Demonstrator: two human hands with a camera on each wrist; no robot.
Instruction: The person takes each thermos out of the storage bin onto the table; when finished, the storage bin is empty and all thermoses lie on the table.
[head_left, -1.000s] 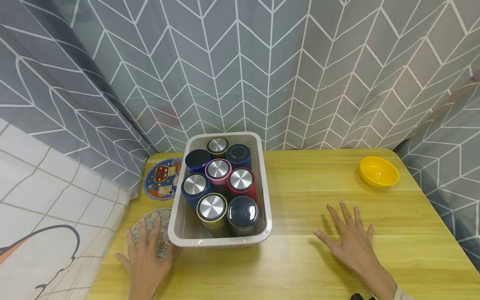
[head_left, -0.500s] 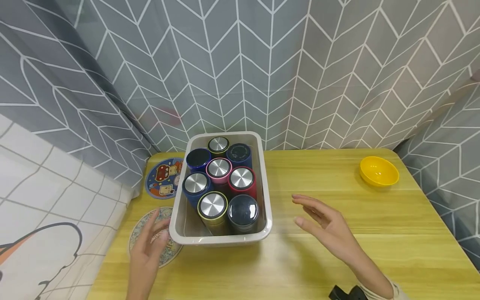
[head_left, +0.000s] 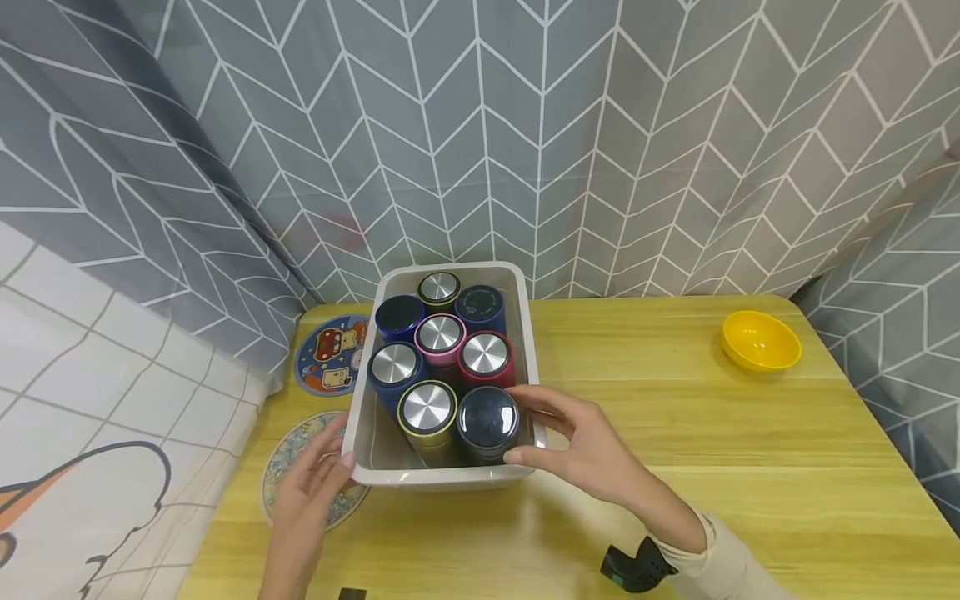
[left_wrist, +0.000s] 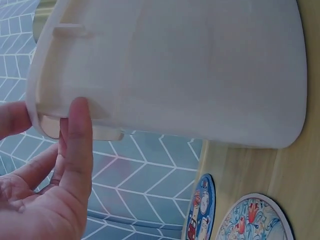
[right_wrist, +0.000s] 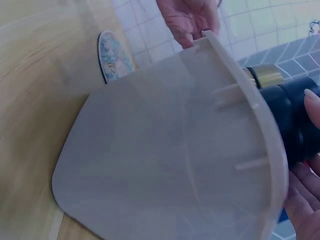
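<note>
A pale plastic bin (head_left: 442, 477) stands on the table, holding several upright thermos bottles. My left hand (head_left: 296, 500) grips its front-left corner; in the left wrist view the thumb sits at the rim and a finger lies against the outer wall (left_wrist: 175, 65). My right hand (head_left: 588, 446) reaches over the right rim. Its thumb and fingers hold a thermos with a glossy dark lid (head_left: 487, 417) at the bin's front right. The right wrist view shows this dark thermos (right_wrist: 285, 117) between thumb and fingers. Beside it is a gold thermos (head_left: 427, 408) with a silver lid.
Two round patterned coasters, one blue (head_left: 330, 354) and one pale (head_left: 281, 467), lie left of the bin, the pale one partly behind my left hand. A yellow bowl (head_left: 761, 342) sits at the far right. A patterned curtain (head_left: 562, 150) hangs behind the table.
Both hands were spread over the table on either side. The left has moved onto the bin's corner, and the right has moved left and taken hold of the dark thermos.
</note>
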